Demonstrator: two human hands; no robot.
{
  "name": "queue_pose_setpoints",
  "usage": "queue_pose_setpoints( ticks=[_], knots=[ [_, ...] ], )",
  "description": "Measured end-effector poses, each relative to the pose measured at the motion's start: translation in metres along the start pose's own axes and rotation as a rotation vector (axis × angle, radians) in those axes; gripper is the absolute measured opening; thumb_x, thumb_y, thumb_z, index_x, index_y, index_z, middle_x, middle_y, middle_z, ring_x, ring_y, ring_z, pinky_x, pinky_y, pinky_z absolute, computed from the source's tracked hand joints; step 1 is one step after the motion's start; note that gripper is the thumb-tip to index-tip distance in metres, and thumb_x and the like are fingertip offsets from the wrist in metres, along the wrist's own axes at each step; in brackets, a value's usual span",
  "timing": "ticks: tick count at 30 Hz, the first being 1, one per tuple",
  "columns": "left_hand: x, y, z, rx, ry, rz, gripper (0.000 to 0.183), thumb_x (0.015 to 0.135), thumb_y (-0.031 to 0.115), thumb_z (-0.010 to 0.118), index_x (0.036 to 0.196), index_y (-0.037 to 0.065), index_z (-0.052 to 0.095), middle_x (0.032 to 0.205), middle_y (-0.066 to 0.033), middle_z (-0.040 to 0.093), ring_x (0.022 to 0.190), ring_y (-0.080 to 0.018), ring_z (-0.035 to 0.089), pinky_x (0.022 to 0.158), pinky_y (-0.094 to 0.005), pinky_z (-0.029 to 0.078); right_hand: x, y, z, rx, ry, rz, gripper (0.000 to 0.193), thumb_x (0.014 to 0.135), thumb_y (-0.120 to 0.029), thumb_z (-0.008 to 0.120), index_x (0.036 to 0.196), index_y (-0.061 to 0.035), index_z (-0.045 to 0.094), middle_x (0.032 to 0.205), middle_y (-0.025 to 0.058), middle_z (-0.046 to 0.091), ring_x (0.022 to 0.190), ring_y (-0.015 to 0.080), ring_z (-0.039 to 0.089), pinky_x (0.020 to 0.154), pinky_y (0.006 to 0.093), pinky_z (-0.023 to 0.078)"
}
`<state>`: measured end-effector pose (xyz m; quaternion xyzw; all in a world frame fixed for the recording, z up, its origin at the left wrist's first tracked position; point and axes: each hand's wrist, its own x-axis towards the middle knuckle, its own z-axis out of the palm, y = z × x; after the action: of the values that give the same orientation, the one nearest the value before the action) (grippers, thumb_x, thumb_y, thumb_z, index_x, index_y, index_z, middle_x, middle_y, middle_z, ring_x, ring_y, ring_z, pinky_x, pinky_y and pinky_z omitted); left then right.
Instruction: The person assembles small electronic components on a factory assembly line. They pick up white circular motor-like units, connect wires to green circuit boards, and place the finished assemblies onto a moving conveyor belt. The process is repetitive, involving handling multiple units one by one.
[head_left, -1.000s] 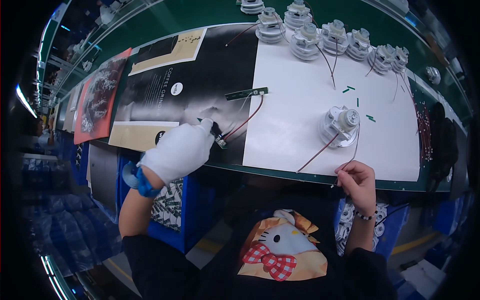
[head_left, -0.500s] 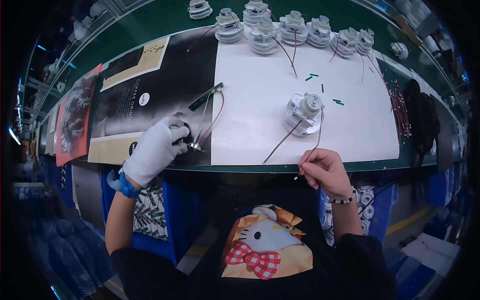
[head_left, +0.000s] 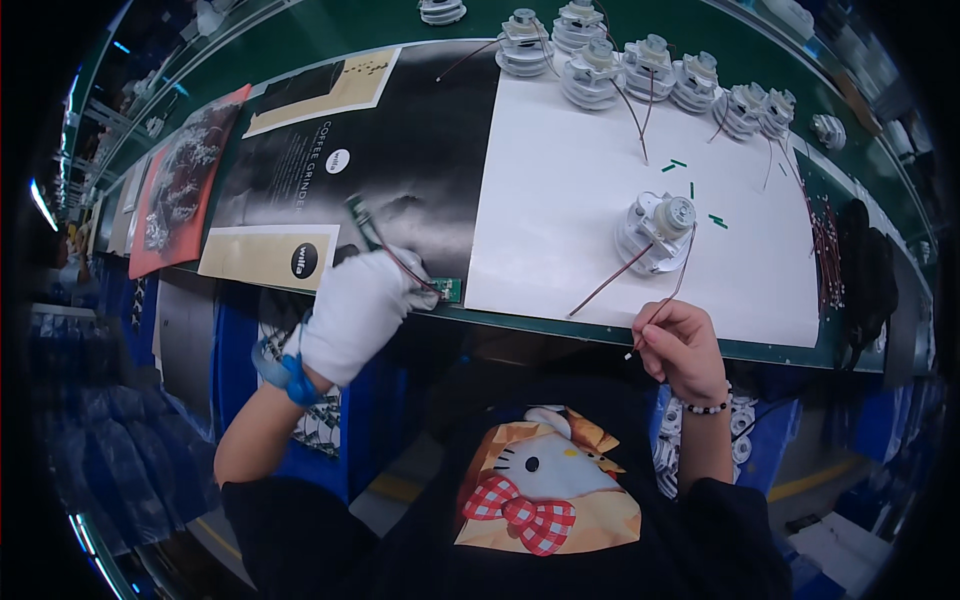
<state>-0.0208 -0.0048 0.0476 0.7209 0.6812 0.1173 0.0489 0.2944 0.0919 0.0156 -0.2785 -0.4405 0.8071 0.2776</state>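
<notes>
Nearest, at the desk's front edge: right hand (head_left: pixel 682 345), bare, beaded bracelet (head_left: pixel 708 407) on the wrist, fingers (head_left: pixel 655 325) pinched tight on the free end of a thin dark red wire (head_left: pixel 675 292). That wire runs up and away from the fingertips, slightly rightward, to the small white motor (head_left: pixel 655 230) standing on the white sheet (head_left: pixel 560 200); a second lead (head_left: pixel 608 288) from the same motor trails down-left and lies loose on the sheet, ending left of the right hand. So the motor sits straight ahead of the right hand, near but not touching, joined only by the pinched wire. Left hand (head_left: pixel 358 312), white-gloved with a blue wristband (head_left: pixel 283 372), is closed around the near part of a narrow green circuit board (head_left: pixel 447 290) with red leads; a strip end (head_left: pixel 358 212) pokes out up-left above the glove, so its long axis seems to run diagonally, up-left to down-right. It is well left of the motor, over the dark poster (head_left: pixel 420 150). Right hand clearly nearer the motor. Farther back: short green sleeve offcuts (head_left: pixel 678 164) scattered on the sheet, then a row of like motors (head_left: pixel 650 65) along the desk (head_left: pixel 330 30).
</notes>
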Motion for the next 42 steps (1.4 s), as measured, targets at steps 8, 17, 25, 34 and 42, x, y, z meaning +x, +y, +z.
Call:
queue_pose_setpoints(
  ticks=[8,17,25,34,42],
  knots=[
    [0.017,0.002,0.001,-0.086,-0.014,-0.214,0.023,0.072,0.019,0.072,0.082,0.003,0.059,0.072,-0.0113,0.06,0.07,-0.0256,0.06,0.061,-0.0311,0.047,0.0,0.004,0.009,-0.031,-0.042,0.08,0.007,0.081,0.001,0.059,0.083,0.0067,0.058,0.075,0.01,0.062,0.05,0.0062,0.055,0.039,0.0151,0.043],
    [0.014,0.047,-0.005,-0.956,-0.07,-0.185,0.007,0.085,0.002,0.055,0.092,0.0,0.054,0.086,-0.0076,0.058,0.079,-0.0099,0.054,0.069,-0.0239,0.044,-0.001,-0.007,0.015,-0.031,0.034,-0.035,0.009,0.079,0.001,0.062,0.085,0.0069,0.057,0.074,0.0101,0.063,0.052,0.005,0.056,0.041,0.0148,0.044],
    [0.026,0.105,0.008,-1.133,-0.436,-0.271,0.018,0.088,0.007,0.05,0.103,-0.002,0.054,0.078,-0.0037,0.058,0.065,-0.0064,0.052,0.058,-0.0213,0.044,-0.011,-0.015,0.034,-0.286,0.106,-0.262,0.006,0.077,0.005,0.061,0.083,0.0044,0.061,0.086,0.0079,0.059,0.063,0.0052,0.056,0.051,0.0152,0.045],
    [0.016,0.114,0.014,-1.019,-0.203,-0.15,0.018,0.083,0.009,0.057,0.099,0.001,0.061,0.076,-0.0126,0.063,0.064,-0.0177,0.062,0.058,-0.0266,0.048,-0.008,-0.014,0.039,-0.579,0.219,-0.393,0.006,0.073,0.007,0.061,0.077,0.0031,0.061,0.091,0.0068,0.056,0.065,0.0038,0.052,0.053,0.0152,0.041],
    [0.009,0.12,0.013,-0.582,0.055,0.133,0.015,0.082,0.014,0.057,0.093,0.006,0.062,0.068,-0.011,0.059,0.058,-0.0263,0.059,0.049,-0.0325,0.046,-0.004,-0.017,0.04,-0.681,0.17,-0.411,0.006,0.072,0.007,0.062,0.075,0.0034,0.058,0.087,0.0049,0.056,0.053,-0.0006,0.042,0.045,0.0144,0.03]
  ],
)
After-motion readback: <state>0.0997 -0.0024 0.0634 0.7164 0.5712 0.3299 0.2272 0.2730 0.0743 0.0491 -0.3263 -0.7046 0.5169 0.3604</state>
